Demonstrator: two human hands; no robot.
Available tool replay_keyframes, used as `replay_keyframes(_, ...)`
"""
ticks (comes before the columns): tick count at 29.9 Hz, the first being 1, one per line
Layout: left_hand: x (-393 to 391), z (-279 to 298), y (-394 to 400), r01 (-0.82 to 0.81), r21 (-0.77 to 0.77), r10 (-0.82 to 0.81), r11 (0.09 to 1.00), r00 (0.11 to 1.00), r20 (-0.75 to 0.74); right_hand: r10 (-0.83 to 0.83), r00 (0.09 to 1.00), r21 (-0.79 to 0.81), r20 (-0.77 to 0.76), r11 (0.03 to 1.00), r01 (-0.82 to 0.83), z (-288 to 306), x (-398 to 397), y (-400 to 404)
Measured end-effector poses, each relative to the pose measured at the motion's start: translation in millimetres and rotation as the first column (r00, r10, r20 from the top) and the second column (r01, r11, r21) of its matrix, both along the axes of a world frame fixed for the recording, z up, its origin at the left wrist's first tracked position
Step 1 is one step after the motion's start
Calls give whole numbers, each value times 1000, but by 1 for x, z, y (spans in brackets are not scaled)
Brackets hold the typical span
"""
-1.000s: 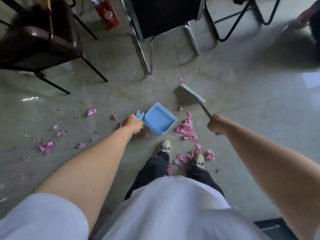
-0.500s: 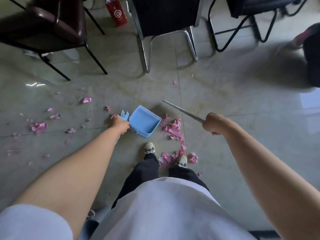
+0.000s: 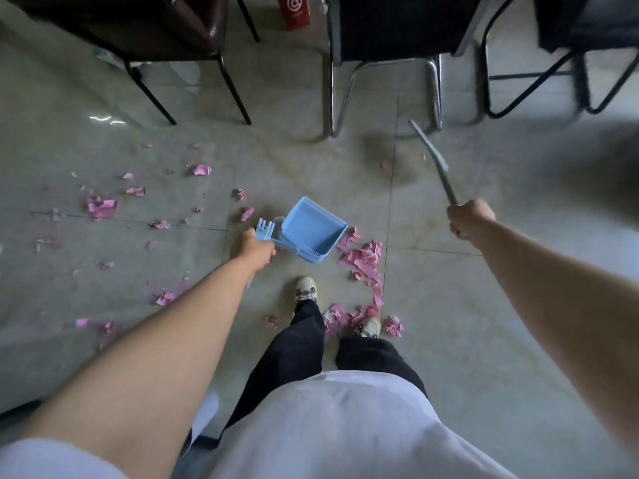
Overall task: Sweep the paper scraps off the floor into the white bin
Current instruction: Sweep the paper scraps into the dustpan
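Nearest to the person, pink paper scraps [image 3: 363, 264] lie thick around the two shoes [image 3: 305, 288], a crumpled heap running from the toes up to the open mouth of the blue dustpan [image 3: 307, 229]. The left hand [image 3: 256, 248] has its grip wrapped around the dustpan's handle, tilting the pan on the floor [image 3: 484, 305] with its lip just beside that heap. The pan looks empty from here, so I'd judge the collecting has barely begun. Out to the side of that grip, more scraps are scattered well apart across the tiles, all unswept. The right hand [image 3: 468, 221] has its grip closed around the thin handle of the brush [image 3: 432, 157], which is lifted clear of the floor and angled away beyond the hand, blurred. Farther off stand chair legs [image 3: 332, 98] and a red canister [image 3: 294, 10]. No white bin shows anywhere, so every scrap has yet to reach it.
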State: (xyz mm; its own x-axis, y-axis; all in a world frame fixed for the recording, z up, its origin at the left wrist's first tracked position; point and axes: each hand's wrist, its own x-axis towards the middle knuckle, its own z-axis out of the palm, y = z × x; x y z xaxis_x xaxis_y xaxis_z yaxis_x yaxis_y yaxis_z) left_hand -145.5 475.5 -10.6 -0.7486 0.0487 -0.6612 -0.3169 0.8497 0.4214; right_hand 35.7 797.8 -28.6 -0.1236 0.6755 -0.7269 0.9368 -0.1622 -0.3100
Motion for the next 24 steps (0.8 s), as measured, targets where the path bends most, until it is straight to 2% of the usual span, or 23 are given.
replay_keyframes(3, -6, -10, -10, -5, -17, 5, 1000, 1000, 0, -127, 989, -139, -77, 984, 115, -19, -27, 19)
replay_keyframes(7, -12, -17, -19, 2, -50, -1, 999, 1000, 7, -130, 991, -183, -37, 976, 121, -25, -49, 7)
replay_keyframes(9, -14, -17, -20, 14, -75, -13, 997, 1000, 16, -7, 1000, -178, 6, 984, 8, -20, -55, -18)
replay_keyframes(11, -18, -17, -19, 28, -91, -26, 995, 999, 23, 193, 979, -149, 62, 972, -182, -13, -54, -46)
replay_keyframes(13, -23, -17, -16, 43, -107, -41, 993, 999, 19, 447, 886, -109, 123, 893, -436, -6, -52, -71)
replay_keyframes(15, -26, -16, -10, 57, -121, -53, 991, 998, 28, 603, 782, -120, 155, 798, -591, 3, -42, -90)
replay_keyframes(19, -29, -12, 2, 107, -128, -104, 986, 994, 30, 740, 645, -145, 192, 671, -727, 19, -20, -127)
replay_keyframes(24, -31, -2, 6, 184, -194, -188, 964, 982, -1, 796, 565, -147, 218, 599, -787, 36, 1, -154)
